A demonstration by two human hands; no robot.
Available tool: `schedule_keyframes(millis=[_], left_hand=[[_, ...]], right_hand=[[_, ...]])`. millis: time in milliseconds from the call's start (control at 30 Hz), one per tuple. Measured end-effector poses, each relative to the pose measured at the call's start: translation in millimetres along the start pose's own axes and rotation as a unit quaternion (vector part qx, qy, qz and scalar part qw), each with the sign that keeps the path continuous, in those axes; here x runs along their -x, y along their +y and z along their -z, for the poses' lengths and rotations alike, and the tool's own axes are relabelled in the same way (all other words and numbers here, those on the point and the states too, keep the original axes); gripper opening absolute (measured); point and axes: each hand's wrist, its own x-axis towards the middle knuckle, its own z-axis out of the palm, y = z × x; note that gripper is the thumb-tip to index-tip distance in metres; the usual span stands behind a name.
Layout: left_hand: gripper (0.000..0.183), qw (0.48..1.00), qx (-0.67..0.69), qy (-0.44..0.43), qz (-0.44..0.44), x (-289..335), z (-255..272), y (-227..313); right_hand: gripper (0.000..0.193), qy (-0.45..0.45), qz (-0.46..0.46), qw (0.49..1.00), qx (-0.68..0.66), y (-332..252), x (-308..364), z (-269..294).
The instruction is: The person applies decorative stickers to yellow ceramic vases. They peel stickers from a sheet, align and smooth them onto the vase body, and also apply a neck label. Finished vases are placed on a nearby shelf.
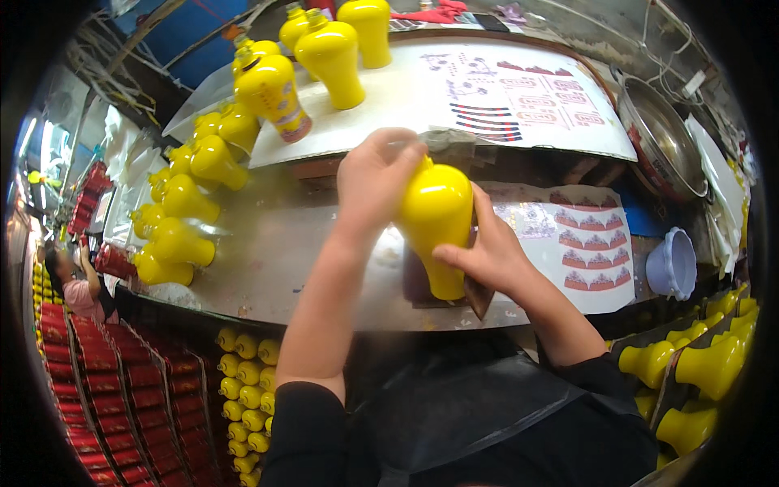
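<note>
A glossy yellow vase-shaped bottle point(439, 203) stands nearly upright between my hands, wide shoulder up and narrow waist down. My left hand point(376, 174) is closed at its neck, and the fingers hide most of the neck. My right hand point(491, 252) grips the lower body from the right, its thumb across the front. A dark brown block point(418, 280) shows beside and under the bottle's base; whether the bottle touches it I cannot tell. Right of that lies a sheet of printed decals point(596, 239) in curved red and purple bands. A crumpled greyish cloth or wrap point(451, 144) sits just behind the bottle.
On the raised white board point(389, 122) are more decals point(535, 97), several plain yellow bottles point(331, 61) and one decorated bottle point(272, 91). Yellow bottles point(185, 199) crowd the left. A metal basin point(665, 134) and lavender bucket point(672, 264) stand right. Red racks point(122, 390) and a person point(77, 284) are at left.
</note>
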Motion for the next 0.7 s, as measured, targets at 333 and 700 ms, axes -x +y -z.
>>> schedule_keyframes(millis=[333,700], left_hand=[[0.079,0.99,0.131,-0.037,0.025,76,-44,-83],[0.083,0.945,0.276,-0.124,0.127,66,-28,-78]], right_hand=[[0.086,0.044,-0.078,0.971,-0.222,36,-12,-20],[0.083,0.118,-0.082,0.98,-0.136,15,0,-12]])
